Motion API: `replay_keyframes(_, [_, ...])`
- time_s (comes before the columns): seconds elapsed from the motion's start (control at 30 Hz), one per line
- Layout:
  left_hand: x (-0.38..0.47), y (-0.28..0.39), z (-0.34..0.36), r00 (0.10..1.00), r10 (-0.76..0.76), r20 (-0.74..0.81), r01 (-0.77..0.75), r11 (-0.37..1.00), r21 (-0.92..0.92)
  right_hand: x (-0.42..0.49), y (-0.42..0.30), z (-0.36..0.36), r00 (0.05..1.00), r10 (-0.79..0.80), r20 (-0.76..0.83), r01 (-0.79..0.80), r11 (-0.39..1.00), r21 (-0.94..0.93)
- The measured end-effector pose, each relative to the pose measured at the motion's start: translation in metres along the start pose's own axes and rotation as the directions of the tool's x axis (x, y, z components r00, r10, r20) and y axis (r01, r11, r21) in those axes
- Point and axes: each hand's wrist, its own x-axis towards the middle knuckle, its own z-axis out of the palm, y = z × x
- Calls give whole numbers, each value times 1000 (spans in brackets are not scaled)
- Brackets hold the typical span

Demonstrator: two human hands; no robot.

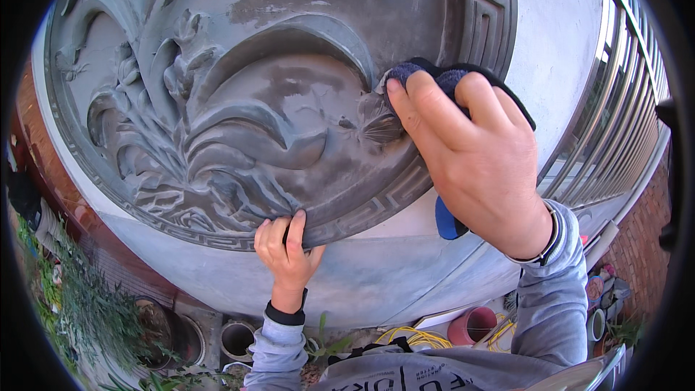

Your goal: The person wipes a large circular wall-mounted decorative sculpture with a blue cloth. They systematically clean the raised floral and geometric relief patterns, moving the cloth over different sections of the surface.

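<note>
A round grey carved relief [304,165] with leaves, flowers and a fret-patterned border is set on a pale wall. My right hand [478,157] grips a dark blue and black cloth [453,79], pressed against the relief just above a carved butterfly [380,122]. Below that hand a blue and black end [448,220] hangs out; whether it belongs to the cloth, I cannot tell. At the relief's lower rim, the fingers of my left hand [288,250] rest over the border, with a dark band showing at one finger.
Metal window bars [602,136] stand at the right. Along the ground below are pots, a red bucket [472,326], a coiled yellow hose or cable [415,336] and a feathery green plant [98,293]. Dark and grey fabric shows at the far left edge.
</note>
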Motion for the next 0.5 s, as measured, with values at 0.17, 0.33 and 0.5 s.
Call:
replay_keyframes(0.17, [-1, -4, 3, 1000, 11, -22, -12, 1000, -19, -2, -13, -9, 993, 91, 74, -94, 995, 41])
replay_keyframes(0.33, [-2, -6, 5, 999, 27, -46, -28, 1000, -12, -9, -32, -8, 972, 224, 75, -229, 971, 68])
replay_keyframes(0.5, [-4, -8, 10, 997, 34, -64, -35, 999, -12, -23, -37, -20, 940, 324, 112, -342, 881, 326])
